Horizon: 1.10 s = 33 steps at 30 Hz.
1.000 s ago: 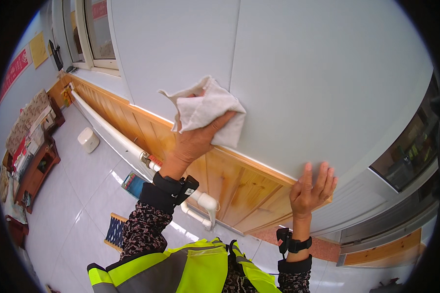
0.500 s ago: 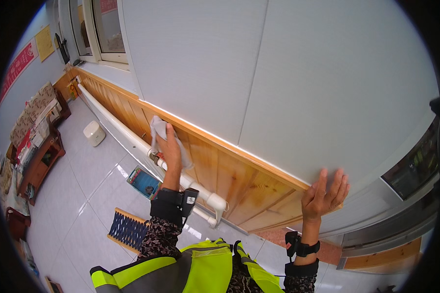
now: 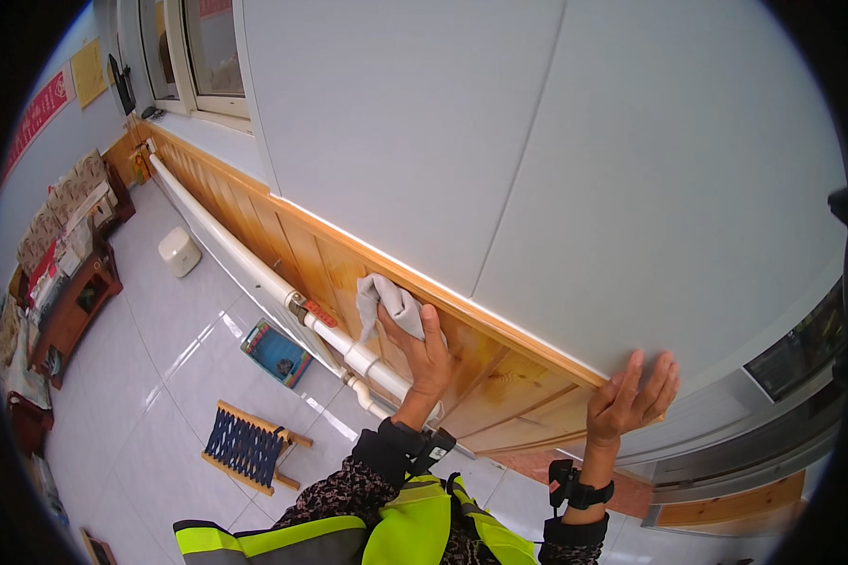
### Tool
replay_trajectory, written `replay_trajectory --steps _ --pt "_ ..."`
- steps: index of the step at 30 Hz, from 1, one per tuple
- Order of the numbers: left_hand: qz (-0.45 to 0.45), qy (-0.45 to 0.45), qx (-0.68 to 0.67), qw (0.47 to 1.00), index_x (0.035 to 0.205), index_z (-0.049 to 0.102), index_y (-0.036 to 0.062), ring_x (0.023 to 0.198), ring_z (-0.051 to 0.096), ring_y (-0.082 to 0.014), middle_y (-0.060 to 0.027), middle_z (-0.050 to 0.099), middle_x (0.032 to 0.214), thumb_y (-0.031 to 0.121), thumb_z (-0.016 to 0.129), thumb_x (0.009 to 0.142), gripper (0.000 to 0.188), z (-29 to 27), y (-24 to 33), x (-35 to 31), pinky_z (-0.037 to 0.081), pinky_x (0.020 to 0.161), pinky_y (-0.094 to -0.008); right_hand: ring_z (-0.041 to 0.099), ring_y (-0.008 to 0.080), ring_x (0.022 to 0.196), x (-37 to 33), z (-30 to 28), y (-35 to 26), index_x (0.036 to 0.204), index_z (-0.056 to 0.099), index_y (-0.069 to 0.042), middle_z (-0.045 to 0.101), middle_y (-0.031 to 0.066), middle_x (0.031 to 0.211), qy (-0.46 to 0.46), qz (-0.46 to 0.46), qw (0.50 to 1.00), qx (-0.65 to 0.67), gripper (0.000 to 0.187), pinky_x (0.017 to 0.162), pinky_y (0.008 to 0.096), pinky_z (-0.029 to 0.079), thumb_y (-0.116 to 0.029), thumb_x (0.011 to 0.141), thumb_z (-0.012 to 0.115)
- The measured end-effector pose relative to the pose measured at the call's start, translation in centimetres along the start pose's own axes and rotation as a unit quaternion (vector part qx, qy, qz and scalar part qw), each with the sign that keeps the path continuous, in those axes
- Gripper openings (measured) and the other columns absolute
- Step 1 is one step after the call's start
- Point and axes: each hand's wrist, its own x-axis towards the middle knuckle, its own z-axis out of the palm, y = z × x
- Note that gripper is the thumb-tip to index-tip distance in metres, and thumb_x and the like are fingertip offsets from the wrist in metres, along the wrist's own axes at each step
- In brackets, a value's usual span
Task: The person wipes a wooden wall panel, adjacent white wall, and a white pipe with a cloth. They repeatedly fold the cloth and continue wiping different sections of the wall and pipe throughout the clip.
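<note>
My left hand (image 3: pixel 426 358) presses a crumpled light-grey cloth (image 3: pixel 386 299) against the wooden wainscot panel (image 3: pixel 325 273), just below its top trim. The cloth bunches out past the fingertips, and the palm side is hidden. Farther right, my right hand (image 3: pixel 627 400) rests with fingers spread on the pale wall panel (image 3: pixel 669 207), by the right end of the wooden trim. It holds nothing. Beneath my left hand, white pipes (image 3: pixel 339 341) run along the foot of the wainscot.
A small folding stool (image 3: pixel 245 447) with a dark woven seat stands on the tiled floor. Near it lies a blue flat tray-like thing (image 3: pixel 276 354), and beyond is a white box-shaped object (image 3: pixel 179 252). A wooden table (image 3: pixel 71 315) and sofa stand at left. A window (image 3: pixel 203 56) is upper left.
My left hand has slid the cloth right and downward along the wainscot, nearer my right hand. My right hand stays on the wall at almost the same spot. The view has shifted slightly.
</note>
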Motion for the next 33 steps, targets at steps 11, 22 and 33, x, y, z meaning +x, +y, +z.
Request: replay_trajectory --steps 11,22,33 --pt "0.033 0.052 -0.037 0.997 0.135 0.005 -0.0054 0.126 0.02 -0.0334 -0.024 0.015 0.136 0.041 0.044 0.089 0.076 0.7 -4.0 1.7 0.017 0.103 -0.0421 0.038 0.0351 0.12 -0.2 0.0 0.3 0.109 0.058 -0.008 0.046 0.0207 0.125 0.0 -0.014 1.0 -0.003 0.029 0.1 0.0474 0.029 -0.014 0.088 0.04" --pt "0.046 0.121 0.039 0.991 0.134 0.021 -0.005 0.13 0.02 -0.0337 -0.0216 0.022 0.139 0.04 0.038 0.093 0.063 -3.0 -6.5 9.3 0.015 0.105 -0.0365 0.038 0.0356 0.12 0.0 -0.1 0.2 0.109 0.058 -0.002 0.046 0.0207 0.126 0.014 -0.033 0.999 -0.003 0.032 0.1 0.046 0.031 -0.005 0.083 0.041" --pt "-0.084 0.139 -0.108 0.981 0.131 0.024 -0.0027 0.116 0.037 -0.0225 -0.0145 0.037 0.128 0.048 0.041 0.09 0.067 -5.6 -7.0 16.2 0.029 0.098 -0.0301 0.038 0.0361 0.118 -0.2 -0.3 0.0 0.105 0.059 -0.008 0.048 0.0216 0.122 -0.005 -0.011 1.0 -0.007 0.025 0.099 0.0489 0.03 -0.016 0.088 0.041"
